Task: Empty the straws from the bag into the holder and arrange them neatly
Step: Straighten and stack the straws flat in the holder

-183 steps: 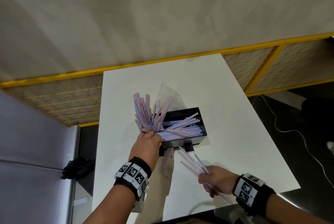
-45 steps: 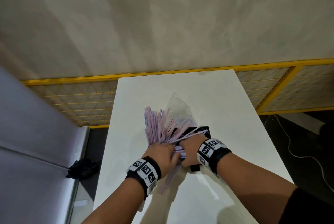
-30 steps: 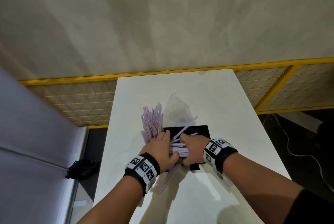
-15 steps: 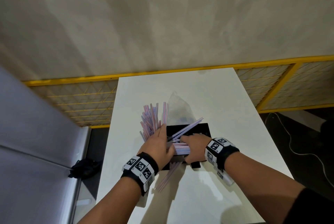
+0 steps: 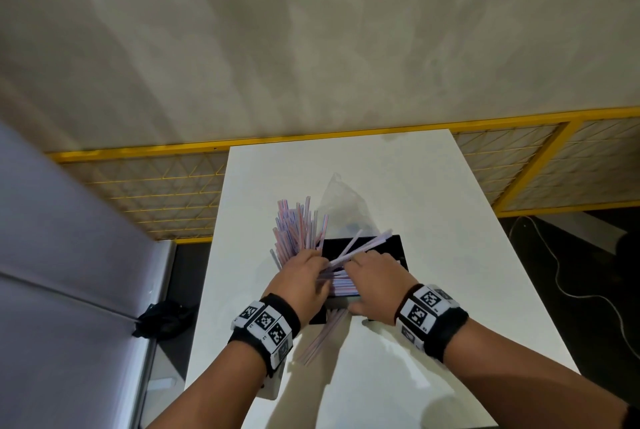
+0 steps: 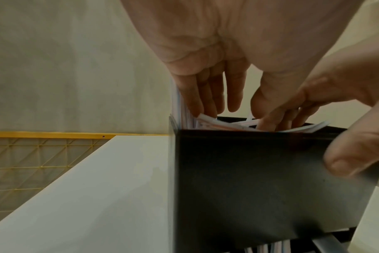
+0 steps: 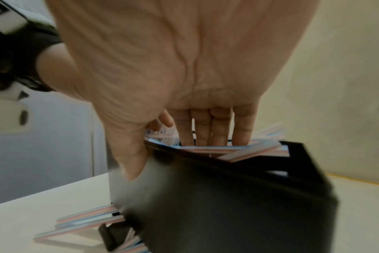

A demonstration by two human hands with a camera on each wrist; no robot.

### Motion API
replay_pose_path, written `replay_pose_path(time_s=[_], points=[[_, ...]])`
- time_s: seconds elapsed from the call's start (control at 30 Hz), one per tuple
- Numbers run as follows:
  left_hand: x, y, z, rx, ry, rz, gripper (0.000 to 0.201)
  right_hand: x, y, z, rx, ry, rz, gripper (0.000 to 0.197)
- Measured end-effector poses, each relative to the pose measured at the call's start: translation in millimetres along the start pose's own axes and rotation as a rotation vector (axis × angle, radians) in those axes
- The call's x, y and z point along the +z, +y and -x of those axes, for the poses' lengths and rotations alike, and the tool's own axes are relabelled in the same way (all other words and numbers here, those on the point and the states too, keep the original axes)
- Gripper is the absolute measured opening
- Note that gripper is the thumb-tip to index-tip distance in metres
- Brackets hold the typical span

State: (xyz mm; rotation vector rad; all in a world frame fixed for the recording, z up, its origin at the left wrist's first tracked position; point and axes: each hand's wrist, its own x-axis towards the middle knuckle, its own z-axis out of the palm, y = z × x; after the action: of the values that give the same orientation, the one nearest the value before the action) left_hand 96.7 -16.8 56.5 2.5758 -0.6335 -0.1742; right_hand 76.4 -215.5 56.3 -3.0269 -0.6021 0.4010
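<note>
Fanning wider since: upright straws

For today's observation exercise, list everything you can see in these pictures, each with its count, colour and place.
straws: many, pink, blue and white; most fanned from the holder's left side, some lying across it, a few poking out at its base
holder: one, black, mid-table
bag: one, clear, behind the holder
table: one, white
fence: yellow mesh, beyond the table
cable: one, pale, floor right
left hand: against the fanned straws
right hand: fingers in the holder, thumb on its front
</note>
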Motion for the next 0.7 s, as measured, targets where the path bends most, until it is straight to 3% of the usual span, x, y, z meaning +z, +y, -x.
replay_pose_path(time_s=[0.13,0.27,0.47,0.7], points=[[3,1,1,0.062,-0.046,0.002,0.026,14,-14,8,-0.004,0.051,-0.031,0.059],[7,0,4,0.052,-0.093,0.031,0.028,23,-14,11,0.012,-0.034,-0.154,0.066],[7,-1,7,0.045,-0.094,0.064,0.035,10,4,6,0.047,-0.085,-0.188,0.049],[13,-7,17,0.065,-0.077,0.002,0.025,12,-7,9,-0.024,0.126,-0.098,0.032]])
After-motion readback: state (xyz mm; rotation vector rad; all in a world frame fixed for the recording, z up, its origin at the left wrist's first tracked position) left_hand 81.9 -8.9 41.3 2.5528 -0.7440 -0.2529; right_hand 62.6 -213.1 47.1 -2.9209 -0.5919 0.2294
